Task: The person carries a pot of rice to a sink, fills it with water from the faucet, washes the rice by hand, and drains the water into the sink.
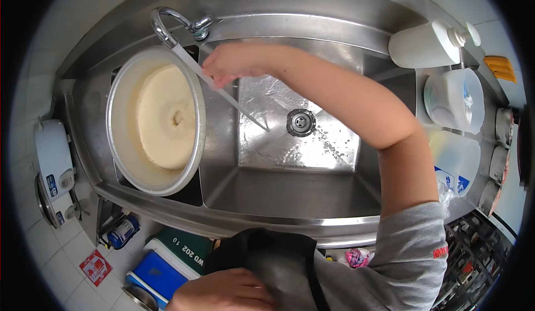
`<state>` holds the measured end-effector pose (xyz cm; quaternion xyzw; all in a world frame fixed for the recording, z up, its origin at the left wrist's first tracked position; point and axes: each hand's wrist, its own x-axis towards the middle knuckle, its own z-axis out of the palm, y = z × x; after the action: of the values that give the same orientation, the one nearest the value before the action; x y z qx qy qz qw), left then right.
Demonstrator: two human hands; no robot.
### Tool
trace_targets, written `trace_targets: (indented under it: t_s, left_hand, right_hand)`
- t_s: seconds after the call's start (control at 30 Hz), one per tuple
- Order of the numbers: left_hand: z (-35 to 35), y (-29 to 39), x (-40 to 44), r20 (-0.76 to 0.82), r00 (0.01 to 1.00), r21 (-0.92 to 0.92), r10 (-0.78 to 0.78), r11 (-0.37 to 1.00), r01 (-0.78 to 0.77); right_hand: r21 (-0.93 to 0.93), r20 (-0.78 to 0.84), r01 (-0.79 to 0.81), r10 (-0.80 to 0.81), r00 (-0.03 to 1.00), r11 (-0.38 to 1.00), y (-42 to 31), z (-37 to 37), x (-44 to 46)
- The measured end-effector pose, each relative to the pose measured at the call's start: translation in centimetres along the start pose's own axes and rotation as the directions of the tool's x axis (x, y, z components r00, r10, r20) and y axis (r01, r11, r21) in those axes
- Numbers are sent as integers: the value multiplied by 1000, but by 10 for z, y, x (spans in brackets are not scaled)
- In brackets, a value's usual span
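My right hand (237, 64) is stretched over the sink, slightly blurred, its fingers loosely bent and a little apart at the water stream (243, 108). It appears to hold nothing. Water runs from the chrome tap (163, 25) down into the steel basin (301, 191), landing left of the drain (301, 122). Left of the stream stands a large round white tub (115, 124). Pale cream-coloured contents (161, 96) with a small dent near the middle fill part of it. Low in the view, my left hand (225, 291) lies flat against the black apron (267, 255), fingers extended.
A white pump bottle (423, 44) stands at the sink's right back corner. Two translucent plastic containers (473, 99) are below it on the right ledge. A weighing scale (53, 155) is at far left. Below the sink's front edge are a blue-and-white box (159, 275) and a green lid (178, 249).
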<state>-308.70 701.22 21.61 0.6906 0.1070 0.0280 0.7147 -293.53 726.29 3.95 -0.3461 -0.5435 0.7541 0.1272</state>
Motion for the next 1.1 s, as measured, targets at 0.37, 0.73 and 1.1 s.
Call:
trace_targets:
  t_s: [0.37,0.73,1.1]
  left_hand:
    - [19,10,-29,-62,998,75,34,997,-29]
    - [54,18,-81,-128,984,151,121,983,-101]
    - [61,8,-179,-144,969,238,200,958,-163]
  right_hand:
    - [-706,4,-88,128,992,702,14,8,19]
    - [-534,-445,-5,-276,852,846,-92,24,-33]
    - [-713,-575,-158,-441,689,684,-122,32,-2]
